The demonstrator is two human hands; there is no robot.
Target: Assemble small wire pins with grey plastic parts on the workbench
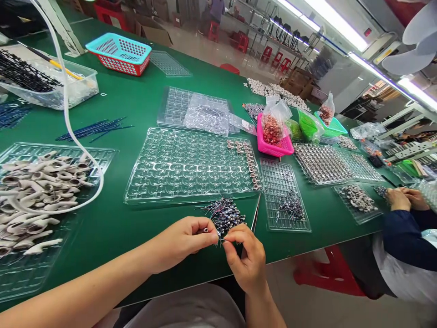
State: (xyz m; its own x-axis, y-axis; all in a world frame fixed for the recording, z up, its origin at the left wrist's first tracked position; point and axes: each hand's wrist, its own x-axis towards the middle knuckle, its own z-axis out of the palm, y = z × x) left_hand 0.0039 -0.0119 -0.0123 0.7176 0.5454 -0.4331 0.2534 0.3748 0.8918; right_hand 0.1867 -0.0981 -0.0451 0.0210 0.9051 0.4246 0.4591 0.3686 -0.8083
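My left hand [186, 239] pinches a small grey ring-shaped part [205, 230] at the table's near edge. My right hand [246, 257] meets it, fingertips closed on a thin wire lead [221, 239]. Just beyond both hands lies a pile of small dark wired components [223, 214]. Behind the pile sits a large clear blister tray [164, 168] with a column of small ring parts [251, 166] along its right side. A pair of tweezers [255, 217] lies to the right of the pile.
A clear tray of white plastic parts [30, 196] and a white hose [68, 123] are at left. A smaller clear tray [285, 200], a pink basket [273, 136], green baskets [321, 125] and a teal-red basket [119, 52] stand further off. A co-worker's hands [406, 199] work at right.
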